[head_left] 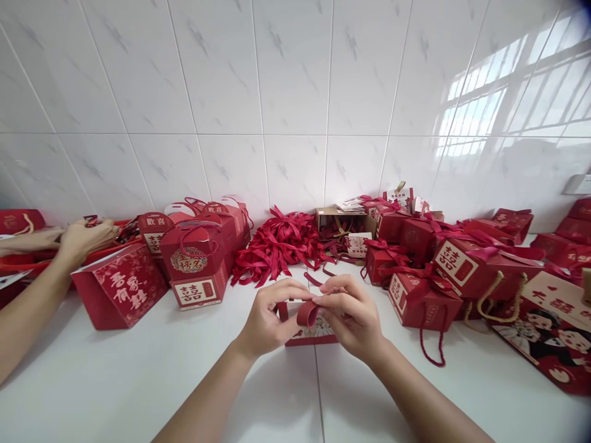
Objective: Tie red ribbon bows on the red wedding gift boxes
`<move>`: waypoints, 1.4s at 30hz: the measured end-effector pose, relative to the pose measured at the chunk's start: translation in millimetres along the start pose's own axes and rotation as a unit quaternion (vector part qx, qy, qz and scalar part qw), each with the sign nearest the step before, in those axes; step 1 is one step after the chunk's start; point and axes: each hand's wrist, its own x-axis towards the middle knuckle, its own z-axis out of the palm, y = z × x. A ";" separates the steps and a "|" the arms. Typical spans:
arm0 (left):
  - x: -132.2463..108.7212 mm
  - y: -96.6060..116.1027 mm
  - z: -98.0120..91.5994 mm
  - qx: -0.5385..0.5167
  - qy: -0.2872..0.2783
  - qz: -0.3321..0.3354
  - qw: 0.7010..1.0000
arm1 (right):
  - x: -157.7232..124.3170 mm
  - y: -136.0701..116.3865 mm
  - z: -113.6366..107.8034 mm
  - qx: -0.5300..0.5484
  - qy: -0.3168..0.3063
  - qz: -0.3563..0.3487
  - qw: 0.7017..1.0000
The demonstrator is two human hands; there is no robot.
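Low in the middle, a small red gift box (318, 339) with a printed front sits on the white table, partly covered by my hands. Over it a dark red strap (308, 315) curls into a loop. My left hand (272, 317) is closed round the strap's left side, its fingertips at the top of the box. My right hand (353, 314) pinches the strap from the right, thumb and fingers pressed together. Just behind my fingers, loose strap pieces (314, 279) lie on the table. The exact place where the strap meets the box is hidden by my fingers.
Red ribbons (284, 243) lie in a heap behind. An open cardboard box (325, 226) holds straps. Finished-looking boxes with bows (425, 298) crowd the right; upright red boxes (196, 264) stand left. A co-worker's hand (85, 240) is at far left. The tiled wall closes the back.
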 end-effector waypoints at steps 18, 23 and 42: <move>3.4 5.1 -0.2 -0.079 -0.049 -0.141 0.986 | 0.3 1.1 1.4 0.015 -0.004 -0.006 1.000; 4.9 5.1 -0.2 -0.094 -0.038 -0.162 0.982 | -0.2 5.0 3.3 0.006 0.002 0.030 1.000; -11.9 -58.3 8.6 -0.057 0.044 -0.272 0.960 | -22.3 64.4 -17.6 0.178 -0.281 0.415 0.847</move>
